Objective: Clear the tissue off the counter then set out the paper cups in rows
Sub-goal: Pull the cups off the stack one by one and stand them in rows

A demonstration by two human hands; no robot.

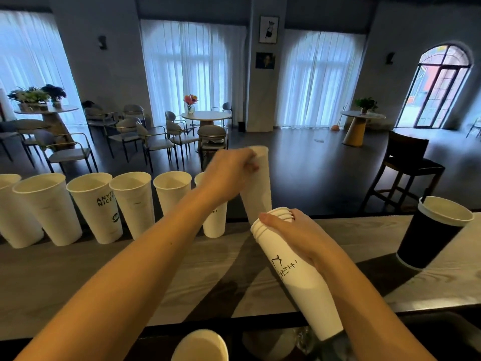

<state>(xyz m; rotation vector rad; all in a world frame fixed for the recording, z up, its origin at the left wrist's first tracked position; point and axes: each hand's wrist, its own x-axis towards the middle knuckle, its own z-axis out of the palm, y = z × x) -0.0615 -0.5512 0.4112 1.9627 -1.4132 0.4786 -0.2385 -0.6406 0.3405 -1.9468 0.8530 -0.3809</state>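
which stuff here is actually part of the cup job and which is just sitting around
Part of the job:
- row of white paper cups standing along the counter's far edge
- single white paper cup in the left hand
- nested stack of white paper cups gripped by the right hand
- grey wood-grain counter

Just lying about:
- black paper cup with white rim
- dark bar stool

Row of white paper cups [91, 204] stands upright along far edge of wooden counter [104, 277]. Left hand [229, 168] grips a single cup [257, 188] near its rim, at right end of row. Right hand [299, 235] clasps a tilted cup stack [302, 277]. Black cup [429, 233] stands well right, apart from row.
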